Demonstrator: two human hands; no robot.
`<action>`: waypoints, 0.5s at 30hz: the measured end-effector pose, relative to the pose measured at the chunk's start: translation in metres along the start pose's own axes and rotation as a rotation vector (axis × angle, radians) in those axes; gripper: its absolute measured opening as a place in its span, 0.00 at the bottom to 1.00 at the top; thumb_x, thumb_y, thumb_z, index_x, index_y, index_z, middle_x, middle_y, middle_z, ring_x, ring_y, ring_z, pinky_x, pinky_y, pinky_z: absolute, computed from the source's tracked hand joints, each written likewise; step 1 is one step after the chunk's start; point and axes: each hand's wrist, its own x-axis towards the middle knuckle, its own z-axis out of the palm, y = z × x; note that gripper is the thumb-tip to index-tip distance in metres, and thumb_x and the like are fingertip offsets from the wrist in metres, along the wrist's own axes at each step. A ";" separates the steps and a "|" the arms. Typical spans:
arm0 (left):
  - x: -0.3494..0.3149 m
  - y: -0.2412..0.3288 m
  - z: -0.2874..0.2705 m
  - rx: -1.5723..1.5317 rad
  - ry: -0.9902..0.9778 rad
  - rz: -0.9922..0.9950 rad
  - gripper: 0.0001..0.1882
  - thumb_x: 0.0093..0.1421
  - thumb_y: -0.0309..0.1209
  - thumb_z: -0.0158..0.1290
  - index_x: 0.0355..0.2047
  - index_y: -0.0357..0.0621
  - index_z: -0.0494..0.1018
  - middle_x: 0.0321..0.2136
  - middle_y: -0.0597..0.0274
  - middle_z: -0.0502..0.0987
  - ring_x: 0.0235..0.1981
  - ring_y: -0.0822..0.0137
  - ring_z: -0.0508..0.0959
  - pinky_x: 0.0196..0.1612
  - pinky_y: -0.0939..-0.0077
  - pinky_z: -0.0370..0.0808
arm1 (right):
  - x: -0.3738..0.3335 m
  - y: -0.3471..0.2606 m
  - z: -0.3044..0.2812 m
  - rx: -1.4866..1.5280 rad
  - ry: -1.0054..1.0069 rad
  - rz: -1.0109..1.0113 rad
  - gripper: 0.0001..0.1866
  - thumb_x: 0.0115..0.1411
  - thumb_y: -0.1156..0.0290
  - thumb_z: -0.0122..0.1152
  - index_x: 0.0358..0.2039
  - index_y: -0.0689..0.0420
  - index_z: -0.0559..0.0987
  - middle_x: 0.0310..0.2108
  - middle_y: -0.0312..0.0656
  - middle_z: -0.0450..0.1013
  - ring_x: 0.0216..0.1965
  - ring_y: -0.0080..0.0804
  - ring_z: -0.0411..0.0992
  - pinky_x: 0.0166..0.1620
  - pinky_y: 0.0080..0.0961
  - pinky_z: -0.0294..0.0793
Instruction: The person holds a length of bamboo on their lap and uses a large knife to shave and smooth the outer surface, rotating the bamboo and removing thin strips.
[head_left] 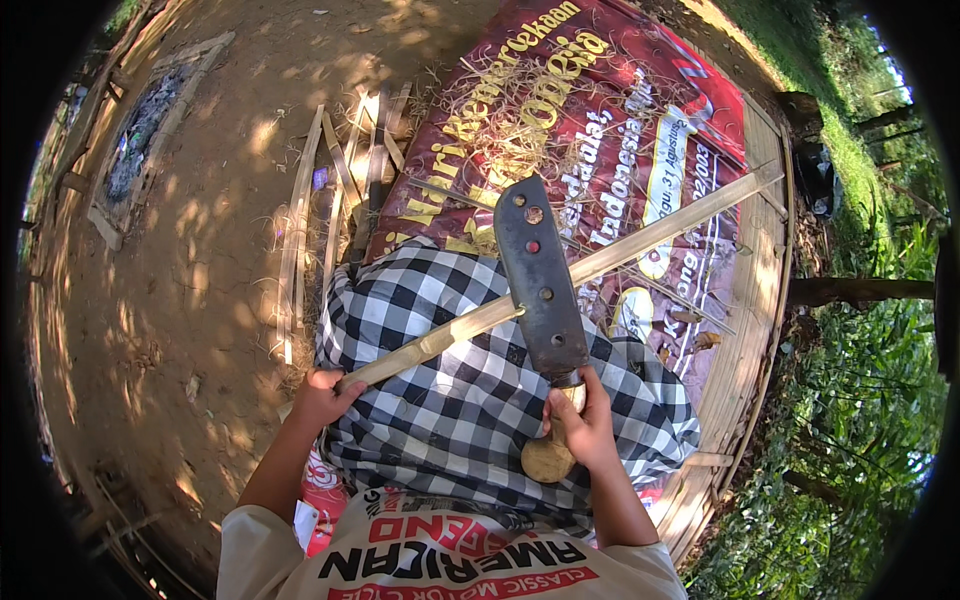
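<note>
My left hand grips the near end of a long pale bamboo slat that runs up and to the right across my lap. My right hand is closed around the wooden handle of a broad dark cleaver. The blade points away from me and lies across the slat near its middle, edge against the bamboo. A black-and-white checked cloth covers my legs beneath both.
A red printed banner lies spread on a bamboo platform, strewn with dry shavings. Several split bamboo strips are piled at its left edge on bare dirt. Green plants and tree trunks stand to the right.
</note>
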 end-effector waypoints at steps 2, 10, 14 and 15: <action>-0.004 0.002 0.005 -0.052 -0.027 -0.028 0.23 0.51 0.44 0.62 0.15 0.37 0.70 0.11 0.48 0.68 0.14 0.49 0.71 0.19 0.63 0.66 | -0.003 -0.012 -0.009 0.050 0.018 -0.001 0.12 0.63 0.72 0.55 0.43 0.63 0.66 0.23 0.39 0.70 0.20 0.23 0.69 0.24 0.20 0.69; -0.006 0.001 0.003 -0.052 -0.005 -0.012 0.22 0.52 0.40 0.62 0.14 0.35 0.69 0.09 0.48 0.65 0.11 0.51 0.69 0.17 0.65 0.64 | -0.014 0.011 0.009 -0.053 -0.047 0.058 0.17 0.61 0.72 0.58 0.45 0.65 0.65 0.21 0.38 0.69 0.19 0.21 0.69 0.24 0.20 0.70; -0.007 0.000 0.011 -0.062 0.032 -0.016 0.23 0.53 0.43 0.61 0.14 0.35 0.69 0.09 0.50 0.64 0.11 0.53 0.68 0.17 0.66 0.64 | -0.011 -0.011 -0.005 0.075 -0.008 0.035 0.13 0.61 0.73 0.57 0.43 0.65 0.68 0.24 0.38 0.70 0.20 0.20 0.69 0.25 0.19 0.69; -0.002 0.002 0.012 -0.063 0.050 -0.015 0.23 0.53 0.43 0.60 0.14 0.35 0.70 0.09 0.49 0.64 0.11 0.53 0.68 0.17 0.66 0.64 | -0.007 -0.017 -0.007 0.056 0.040 -0.032 0.13 0.62 0.73 0.57 0.43 0.65 0.67 0.23 0.39 0.70 0.20 0.20 0.69 0.24 0.19 0.69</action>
